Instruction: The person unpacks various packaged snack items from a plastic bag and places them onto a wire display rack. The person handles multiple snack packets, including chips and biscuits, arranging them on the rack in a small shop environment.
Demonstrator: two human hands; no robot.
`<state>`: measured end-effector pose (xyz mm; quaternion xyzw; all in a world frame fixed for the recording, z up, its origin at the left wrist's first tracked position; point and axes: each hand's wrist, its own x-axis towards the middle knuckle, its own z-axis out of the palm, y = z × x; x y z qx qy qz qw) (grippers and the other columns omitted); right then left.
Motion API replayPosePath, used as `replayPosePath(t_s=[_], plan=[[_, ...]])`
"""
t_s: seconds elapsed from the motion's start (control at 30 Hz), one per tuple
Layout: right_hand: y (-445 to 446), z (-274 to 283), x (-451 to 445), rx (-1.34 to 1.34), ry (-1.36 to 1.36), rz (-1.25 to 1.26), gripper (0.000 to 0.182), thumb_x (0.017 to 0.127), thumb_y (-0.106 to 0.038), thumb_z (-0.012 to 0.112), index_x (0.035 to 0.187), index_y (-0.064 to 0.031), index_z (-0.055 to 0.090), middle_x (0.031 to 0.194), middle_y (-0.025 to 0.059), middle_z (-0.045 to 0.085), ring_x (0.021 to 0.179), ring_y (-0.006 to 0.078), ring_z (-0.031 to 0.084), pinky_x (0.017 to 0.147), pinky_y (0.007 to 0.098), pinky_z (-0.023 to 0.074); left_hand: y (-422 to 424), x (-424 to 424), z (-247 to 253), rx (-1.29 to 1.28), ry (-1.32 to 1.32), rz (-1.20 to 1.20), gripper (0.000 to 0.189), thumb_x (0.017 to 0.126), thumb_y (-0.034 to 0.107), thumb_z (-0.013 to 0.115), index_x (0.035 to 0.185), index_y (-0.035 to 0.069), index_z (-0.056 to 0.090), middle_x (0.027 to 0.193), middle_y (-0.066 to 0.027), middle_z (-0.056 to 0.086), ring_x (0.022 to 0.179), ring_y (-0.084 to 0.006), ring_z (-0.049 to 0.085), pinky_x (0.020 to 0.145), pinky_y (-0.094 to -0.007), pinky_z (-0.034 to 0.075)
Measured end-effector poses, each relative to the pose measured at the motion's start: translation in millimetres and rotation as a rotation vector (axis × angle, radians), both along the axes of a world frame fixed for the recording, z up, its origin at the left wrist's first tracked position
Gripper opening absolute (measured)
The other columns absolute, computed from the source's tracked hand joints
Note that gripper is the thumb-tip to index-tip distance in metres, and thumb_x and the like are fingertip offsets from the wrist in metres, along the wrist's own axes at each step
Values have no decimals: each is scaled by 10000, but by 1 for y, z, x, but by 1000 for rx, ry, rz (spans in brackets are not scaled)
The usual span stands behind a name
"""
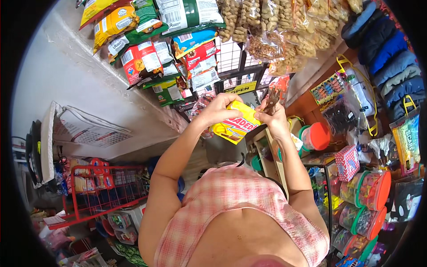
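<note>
A yellow snack packet (pixel 237 123) with red lettering is held up between both hands in front of the chest. My left hand (pixel 220 108) grips its upper left part, thumb across the front. At the packet's right edge, my right hand (pixel 272 116) pinches it with thumb and fingers. The same hand also holds a dark pair of scissors or similar metal tool (pixel 273 98), pointing up and away; its exact kind is hard to tell. Whether the packet is cut or torn cannot be seen.
Snack bags (pixel 143 63) and peanut packs (pixel 270 16) hang ahead, before a metal grille (pixel 230 56). A red wire rack (pixel 106 190) stands at the left. Plastic tubs with red lids (pixel 380 190), hangers and caps (pixel 390 50) crowd the right side.
</note>
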<state>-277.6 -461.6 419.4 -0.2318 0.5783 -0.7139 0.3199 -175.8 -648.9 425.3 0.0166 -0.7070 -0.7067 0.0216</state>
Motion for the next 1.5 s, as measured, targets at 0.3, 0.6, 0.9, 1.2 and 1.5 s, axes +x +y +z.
replayPosePath(t_s=[0.3, 0.6, 0.9, 1.2, 1.5], plan=[[22, 13, -2, 256, 158, 4, 197, 751, -48, 690, 885, -56, 546, 787, -5, 559, 748, 71, 518, 671, 227, 421, 15, -20, -9, -26, 12, 54, 97, 795, 74, 662, 877, 39, 622, 771, -22, 628, 670, -54, 577, 598, -215, 458], [57, 14, -10, 539, 932, 16, 393, 828, -425, 579, 943, -49, 581, 857, 160, 586, 831, 343, 574, 677, 422, 445, 22, -40, 14, -335, 95, -98, 124, 815, 101, 627, 903, 15, 609, 852, -32, 618, 837, -96, 559, 765, -264, 440], [63, 14, -1, 680, 1205, -89, 375, 808, -445, 580, 901, -81, 585, 775, 116, 526, 769, 315, 545, 658, 443, 422, 27, -43, 10, -377, 97, -165, 127, 814, 91, 621, 903, 3, 602, 859, -50, 627, 846, -121, 568, 783, -282, 437], [65, 4, -1, 671, 1177, -13, 435, 801, -493, 566, 848, -60, 563, 703, 143, 547, 703, 336, 558, 609, 442, 428, 29, -44, -2, -402, 43, -206, 162, 832, 138, 597, 906, -5, 582, 812, -48, 605, 807, -104, 555, 740, -273, 438], [66, -29, -6, 542, 667, 214, 457, 884, -464, 505, 764, -23, 523, 555, 117, 510, 512, 259, 545, 492, 369, 413, 17, -58, -22, -232, -130, -344, 147, 815, 115, 608, 893, -8, 604, 798, -27, 615, 761, -78, 559, 700, -234, 436]])
